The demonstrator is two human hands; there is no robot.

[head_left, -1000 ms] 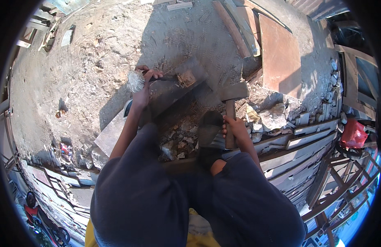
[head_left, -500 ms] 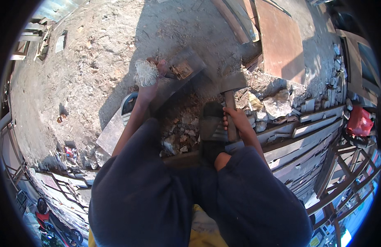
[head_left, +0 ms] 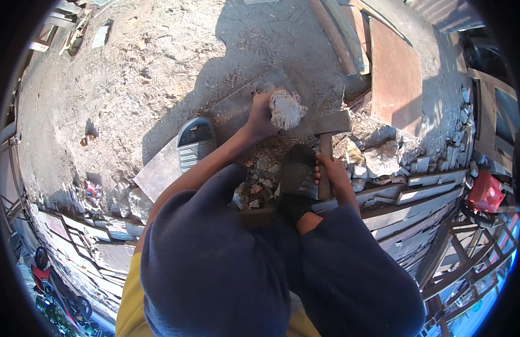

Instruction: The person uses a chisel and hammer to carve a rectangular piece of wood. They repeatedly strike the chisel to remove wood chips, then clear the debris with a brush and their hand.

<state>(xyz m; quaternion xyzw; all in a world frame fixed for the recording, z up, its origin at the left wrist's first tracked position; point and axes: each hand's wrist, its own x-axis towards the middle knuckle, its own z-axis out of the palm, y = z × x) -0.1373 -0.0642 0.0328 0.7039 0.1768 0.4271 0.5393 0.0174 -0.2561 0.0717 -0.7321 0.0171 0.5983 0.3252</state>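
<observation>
My left hand (head_left: 262, 115) is closed around a tool with a pale, frayed, bushy end (head_left: 288, 109), held over a dark flat board (head_left: 229, 98); the tool's far end is hidden. My right hand (head_left: 331, 173) grips the wooden handle of a hammer (head_left: 333, 123) with a broad head, beside my sandalled right foot (head_left: 296, 177). A loose grey slide sandal (head_left: 195, 154) lies left of my left forearm, on a pale board (head_left: 159, 171). Broken rubble (head_left: 262, 185) lies between my legs.
A brown panel (head_left: 396, 73) and planks (head_left: 330, 33) lie at upper right. Whitish stones (head_left: 382, 158) and stacked weathered boards (head_left: 417, 191) are at right, with a red plastic bag (head_left: 484, 191). Dirt ground (head_left: 130, 84) spreads left; a motorbike (head_left: 43, 278) stands lower left.
My left hand has moved right along the dark board with the frayed tool, uncovering more of the slide sandal. My right hand still grips the hammer near my foot.
</observation>
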